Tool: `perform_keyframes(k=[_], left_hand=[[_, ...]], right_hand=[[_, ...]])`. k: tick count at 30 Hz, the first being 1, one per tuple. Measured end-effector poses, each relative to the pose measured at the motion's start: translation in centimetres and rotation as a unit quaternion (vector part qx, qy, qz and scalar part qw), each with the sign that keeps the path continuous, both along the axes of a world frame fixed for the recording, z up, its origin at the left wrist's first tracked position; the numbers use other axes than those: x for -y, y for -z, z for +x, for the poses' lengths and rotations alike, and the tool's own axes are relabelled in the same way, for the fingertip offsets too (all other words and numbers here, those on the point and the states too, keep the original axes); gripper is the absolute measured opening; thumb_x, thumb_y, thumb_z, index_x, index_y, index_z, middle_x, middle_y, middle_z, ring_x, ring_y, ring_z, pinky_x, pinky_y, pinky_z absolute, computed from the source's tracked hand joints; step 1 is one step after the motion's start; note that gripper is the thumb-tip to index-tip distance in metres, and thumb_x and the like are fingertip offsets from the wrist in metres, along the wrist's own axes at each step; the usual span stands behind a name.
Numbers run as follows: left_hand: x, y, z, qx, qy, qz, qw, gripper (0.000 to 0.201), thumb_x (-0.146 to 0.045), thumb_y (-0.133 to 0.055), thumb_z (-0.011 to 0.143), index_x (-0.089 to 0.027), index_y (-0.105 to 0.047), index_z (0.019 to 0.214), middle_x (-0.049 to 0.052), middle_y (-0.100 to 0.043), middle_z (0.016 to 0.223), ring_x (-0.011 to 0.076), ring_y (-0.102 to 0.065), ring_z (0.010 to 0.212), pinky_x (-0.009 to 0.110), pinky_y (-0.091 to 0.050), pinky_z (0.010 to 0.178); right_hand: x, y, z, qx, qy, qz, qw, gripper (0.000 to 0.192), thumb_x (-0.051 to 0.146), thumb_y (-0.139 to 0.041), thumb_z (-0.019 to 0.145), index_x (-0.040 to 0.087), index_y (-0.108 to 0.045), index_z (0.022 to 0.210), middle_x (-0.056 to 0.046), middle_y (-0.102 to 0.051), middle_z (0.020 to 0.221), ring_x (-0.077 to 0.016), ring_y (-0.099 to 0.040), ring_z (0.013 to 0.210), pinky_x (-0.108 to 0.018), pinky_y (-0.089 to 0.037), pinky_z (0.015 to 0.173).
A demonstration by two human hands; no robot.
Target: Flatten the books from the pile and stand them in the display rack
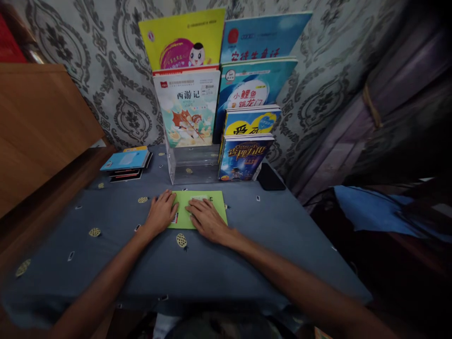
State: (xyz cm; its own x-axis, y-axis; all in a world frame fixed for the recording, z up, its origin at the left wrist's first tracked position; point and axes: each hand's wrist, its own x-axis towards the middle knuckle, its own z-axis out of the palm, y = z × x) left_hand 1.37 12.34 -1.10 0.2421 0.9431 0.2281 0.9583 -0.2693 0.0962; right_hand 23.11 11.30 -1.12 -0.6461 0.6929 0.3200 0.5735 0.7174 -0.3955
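Observation:
A green book [183, 220] lies flat on the cloth-covered table in front of me. My left hand [162, 211] rests on its left edge, fingers stretched out and thumb toward the middle of the cover. Across the right half, my right hand [206, 218] lies flat with its fingers pointing left and away. Both palms partly hide the cover. Just behind the book stands a clear tiered book rack [196, 173], its right column topped at the front by a dark blue book [245, 157]. A white-bordered book with an orange-winged figure [189, 110] stands in the left column.
A small stack of books [127, 160] lies at the back left. Beside the rack's right side is a black flat object [270, 177]. Taller yellow [181, 37] and blue books [264, 35] lean behind. A wooden cabinet [42, 127] stands left; a curtain [353, 113] hangs right.

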Motion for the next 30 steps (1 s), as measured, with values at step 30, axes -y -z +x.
perform_keyframes(k=[30], left_hand=[[-0.1,0.1,-0.2,-0.011,0.028,0.025,0.999,0.044,-0.029,-0.037,0.099,-0.018,-0.059,0.136,0.013,-0.057,0.146,0.0330,-0.042,0.144,0.059,-0.041,0.110]], right_hand=[[-3.0,0.7,7.9,0.030,0.119,-0.069,0.990,0.046,0.037,-0.039,0.103,0.019,-0.054,0.143,-0.013,-0.049,0.154,-0.0273,-0.041,0.146,-0.057,-0.026,0.121]])
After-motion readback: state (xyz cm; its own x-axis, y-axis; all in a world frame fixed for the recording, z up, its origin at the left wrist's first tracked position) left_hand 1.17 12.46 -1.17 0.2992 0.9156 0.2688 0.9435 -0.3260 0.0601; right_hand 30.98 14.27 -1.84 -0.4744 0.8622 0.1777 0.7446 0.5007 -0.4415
